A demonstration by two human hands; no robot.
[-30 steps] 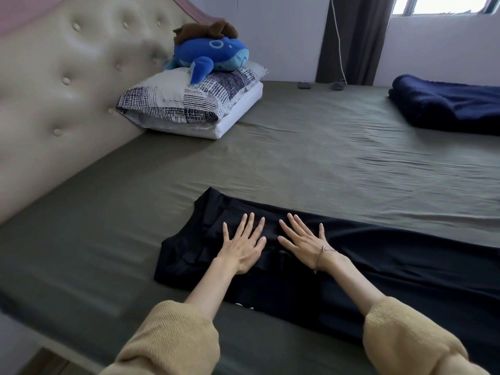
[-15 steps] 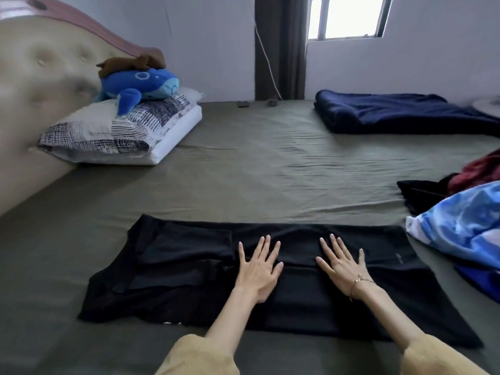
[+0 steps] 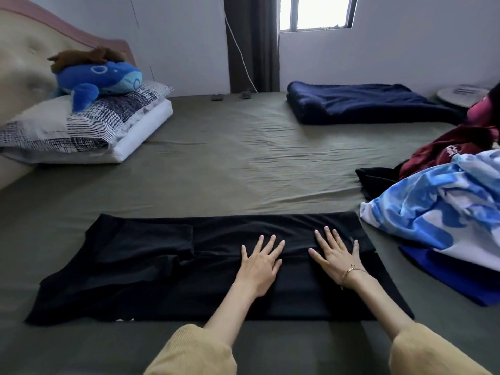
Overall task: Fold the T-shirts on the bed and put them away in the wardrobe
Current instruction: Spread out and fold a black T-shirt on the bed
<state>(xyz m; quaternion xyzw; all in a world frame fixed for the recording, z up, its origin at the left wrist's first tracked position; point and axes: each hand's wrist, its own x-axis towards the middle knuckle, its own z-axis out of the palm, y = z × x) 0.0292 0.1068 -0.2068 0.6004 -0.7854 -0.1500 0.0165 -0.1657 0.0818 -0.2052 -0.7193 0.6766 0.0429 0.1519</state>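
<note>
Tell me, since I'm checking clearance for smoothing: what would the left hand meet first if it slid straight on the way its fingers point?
The left hand would probably cross more black T-shirt, then bare bed sheet; the way looks free beyond.

Both my arms reach forward, roughly parallel, tan sleeves pushed back to mid-forearm. My left hand lies palm-down, fingers straight and fanned, thumb out to the left. My right hand is also flat, palm-down, fingers spread and angled slightly left, thumb splayed to its left. A thin bracelet sits on my right wrist. The hands are near each other, not touching.
</note>
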